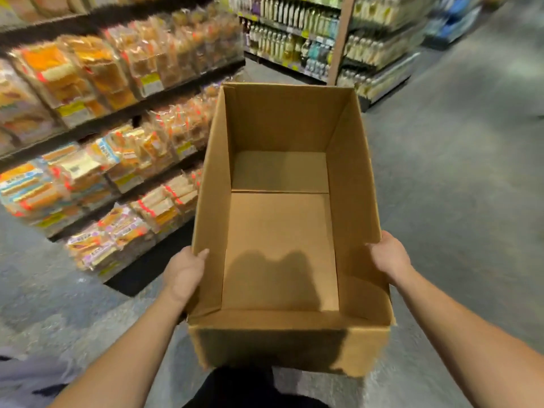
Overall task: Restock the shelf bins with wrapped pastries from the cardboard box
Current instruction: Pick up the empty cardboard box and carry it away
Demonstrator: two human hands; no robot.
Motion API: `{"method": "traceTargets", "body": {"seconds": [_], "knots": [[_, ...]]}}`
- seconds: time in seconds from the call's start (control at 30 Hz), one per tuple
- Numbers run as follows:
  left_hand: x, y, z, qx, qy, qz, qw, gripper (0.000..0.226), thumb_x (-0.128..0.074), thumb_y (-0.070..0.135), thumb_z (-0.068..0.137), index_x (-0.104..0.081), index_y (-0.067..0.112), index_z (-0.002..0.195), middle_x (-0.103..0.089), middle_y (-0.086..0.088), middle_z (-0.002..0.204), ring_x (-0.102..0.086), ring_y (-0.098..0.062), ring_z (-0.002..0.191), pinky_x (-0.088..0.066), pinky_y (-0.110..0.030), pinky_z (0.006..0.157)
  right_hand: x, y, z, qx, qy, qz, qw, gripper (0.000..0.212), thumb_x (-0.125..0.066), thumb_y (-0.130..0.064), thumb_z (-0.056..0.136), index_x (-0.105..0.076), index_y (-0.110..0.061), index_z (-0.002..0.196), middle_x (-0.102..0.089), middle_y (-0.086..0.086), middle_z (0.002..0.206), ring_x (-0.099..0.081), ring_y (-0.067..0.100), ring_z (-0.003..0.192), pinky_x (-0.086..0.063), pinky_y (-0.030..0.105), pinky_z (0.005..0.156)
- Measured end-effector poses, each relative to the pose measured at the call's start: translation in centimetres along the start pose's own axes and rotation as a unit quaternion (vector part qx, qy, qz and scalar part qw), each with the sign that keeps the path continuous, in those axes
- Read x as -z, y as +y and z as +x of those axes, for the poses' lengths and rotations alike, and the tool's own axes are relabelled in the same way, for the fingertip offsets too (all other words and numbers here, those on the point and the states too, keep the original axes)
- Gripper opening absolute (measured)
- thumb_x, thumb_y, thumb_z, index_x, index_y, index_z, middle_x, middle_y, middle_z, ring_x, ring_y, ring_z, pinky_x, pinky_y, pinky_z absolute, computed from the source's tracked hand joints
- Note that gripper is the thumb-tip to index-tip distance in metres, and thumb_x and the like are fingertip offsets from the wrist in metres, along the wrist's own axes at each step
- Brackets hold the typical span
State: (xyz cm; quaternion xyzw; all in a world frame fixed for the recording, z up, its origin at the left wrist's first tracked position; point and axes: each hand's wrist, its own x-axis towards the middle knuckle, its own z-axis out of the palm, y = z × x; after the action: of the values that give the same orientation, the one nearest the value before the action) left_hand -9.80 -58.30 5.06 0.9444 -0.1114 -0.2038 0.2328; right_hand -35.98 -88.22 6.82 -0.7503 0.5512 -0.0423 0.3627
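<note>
Empty cardboard box, upright, open-topped.

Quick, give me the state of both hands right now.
Left hand: grips the left wall of the empty cardboard box, thumb over the rim.
Right hand: holds the box's right wall from outside; fingers hidden.
</note>
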Motion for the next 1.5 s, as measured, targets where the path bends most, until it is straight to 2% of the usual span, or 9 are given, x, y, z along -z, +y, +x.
{"method": "traceTargets", "body": {"seconds": [0.23, 0.37, 0.43, 0.57, 0.67, 0.87, 1.1, 1.23, 1.5], "knots": [[-3.1, 12.4, 10.1, -0.057, -0.004, 0.019, 0.998, 0.041, -0.042, 0.049, 0.101, -0.060, 0.015, 0.115, -0.058, 0.003, 0.086, -0.057, -0.018, 0.078, -0.046, -0.036, 0.072, 5.5, -1.1, 10.2, -0.051, 0.059, 0.022, 0.997, 0.034, -0.050, -0.018, 0.100, -0.054, -0.012, 0.133, -0.064, 0.016, 0.124, -0.058, 0.031, 0.097, -0.039, 0.030, 0.076], [-4.4, 19.3, 16.7, -0.094, -0.012, 0.005, 0.995, 0.043, -0.045, 0.042, 0.102, -0.058, 0.010, 0.128, -0.064, -0.007, 0.104, -0.061, -0.028, 0.094, -0.043, -0.035, 0.072, 7.1, -3.3, 17.3, -0.069, 0.086, 0.075, 0.991, 0.039, -0.048, -0.018, 0.102, -0.050, -0.019, 0.141, -0.065, 0.009, 0.125, -0.060, 0.023, 0.097, -0.048, 0.033, 0.078], [-4.9, 22.5, 20.0, -0.105, -0.016, 0.007, 0.994, 0.044, -0.045, 0.044, 0.102, -0.056, 0.013, 0.131, -0.060, -0.002, 0.097, -0.059, -0.023, 0.086, -0.045, -0.035, 0.070, 8.2, -4.5, 20.4, -0.083, 0.090, 0.078, 0.989, 0.039, -0.049, -0.018, 0.101, -0.051, -0.017, 0.140, -0.064, 0.010, 0.127, -0.063, 0.027, 0.106, -0.052, 0.038, 0.088], [-5.7, 28.4, 25.6, -0.127, -0.013, 0.011, 0.992, 0.044, -0.048, 0.043, 0.101, -0.057, 0.012, 0.131, -0.058, 0.002, 0.090, -0.056, -0.015, 0.076, -0.046, -0.032, 0.065, 10.2, -6.4, 25.6, -0.092, 0.102, 0.106, 0.985, 0.037, -0.048, -0.014, 0.101, -0.052, -0.015, 0.138, -0.065, 0.009, 0.124, -0.062, 0.024, 0.103, -0.050, 0.033, 0.085], [-6.5, 32.4, 28.8, -0.138, -0.019, 0.033, 0.990, 0.045, -0.048, 0.044, 0.100, -0.060, 0.008, 0.125, -0.058, 0.001, 0.083, -0.055, -0.015, 0.070, -0.047, -0.032, 0.061, 11.5, -6.9, 29.1, -0.096, 0.111, 0.118, 0.982, 0.037, -0.048, -0.017, 0.100, -0.053, -0.020, 0.137, -0.067, 0.006, 0.119, -0.065, 0.022, 0.098, -0.055, 0.043, 0.089], [-8.9, 40.0, 33.8, -0.138, -0.029, 0.043, 0.989, 0.044, -0.049, 0.043, 0.100, -0.060, 0.004, 0.118, -0.053, 0.003, 0.074, -0.053, -0.014, 0.067, -0.041, -0.029, 0.056, 14.6, -7.6, 37.1, -0.093, 0.121, 0.115, 0.982, 0.039, -0.048, -0.016, 0.101, -0.051, -0.019, 0.140, -0.066, 0.007, 0.121, -0.059, 0.018, 0.090, -0.047, 0.031, 0.073], [-13.7, 50.2, 40.7, -0.116, -0.021, 0.062, 0.991, 0.054, -0.047, 0.048, 0.100, -0.056, 0.006, 0.131, -0.066, -0.012, 0.107, -0.063, -0.026, 0.092, -0.045, -0.033, 0.065, 18.5, -7.2, 51.0, -0.081, 0.108, 0.122, 0.983, 0.040, -0.047, -0.018, 0.101, -0.051, -0.020, 0.141, -0.064, 0.007, 0.128, -0.061, 0.024, 0.106, -0.050, 0.038, 0.090], [-16.2, 56.5, 43.4, -0.074, -0.014, 0.058, 0.995, 0.049, -0.046, 0.044, 0.102, -0.056, 0.004, 0.127, -0.064, -0.016, 0.115, -0.060, -0.033, 0.108, -0.041, -0.037, 0.076, 21.5, -8.1, 60.3, -0.063, 0.083, 0.089, 0.991, 0.042, -0.044, -0.019, 0.101, -0.050, -0.022, 0.143, -0.062, 0.004, 0.130, -0.058, 0.022, 0.103, -0.048, 0.036, 0.087], [-19.1, 64.1, 48.5, -0.013, -0.007, 0.011, 1.000, 0.047, -0.046, 0.041, 0.103, -0.054, -0.001, 0.123, -0.063, -0.021, 0.114, -0.060, -0.037, 0.107, -0.038, -0.035, 0.075, 25.9, -11.9, 75.0, 0.014, 0.031, 0.003, 0.999, 0.038, -0.042, -0.026, 0.101, -0.054, -0.019, 0.137, -0.064, 0.008, 0.125, -0.058, 0.023, 0.097, -0.047, 0.039, 0.087]]}}
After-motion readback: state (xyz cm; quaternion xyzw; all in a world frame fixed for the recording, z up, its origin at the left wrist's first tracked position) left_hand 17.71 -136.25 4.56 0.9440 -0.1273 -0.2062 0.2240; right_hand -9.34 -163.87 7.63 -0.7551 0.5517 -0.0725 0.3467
